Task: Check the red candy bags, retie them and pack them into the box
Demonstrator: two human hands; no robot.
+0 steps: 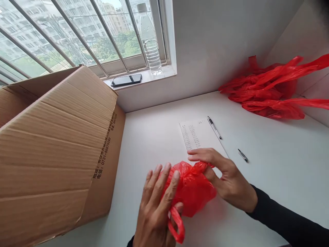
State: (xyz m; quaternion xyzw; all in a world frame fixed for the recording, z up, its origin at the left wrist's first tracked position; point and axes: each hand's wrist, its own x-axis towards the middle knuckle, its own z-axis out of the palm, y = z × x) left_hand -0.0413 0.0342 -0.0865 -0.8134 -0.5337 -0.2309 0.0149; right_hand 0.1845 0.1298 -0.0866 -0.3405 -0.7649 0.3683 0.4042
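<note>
A red plastic bag, gathered into a twist at its top, sits on the white table in front of me. On its left side is my left hand, fingers stretched upward, with a handle loop of the bag caught by the thumb and hanging below it. My right hand pinches the twisted top of the bag between thumb and index finger, and its other fingers reach out over a sheet of handwritten paper. What the bag contains cannot be made out.
A large open cardboard box stands at the left. More red plastic bags lie bunched at the back right. A pen and a pen cap are beyond my right hand. The windowsill bears a phone and a plastic bottle.
</note>
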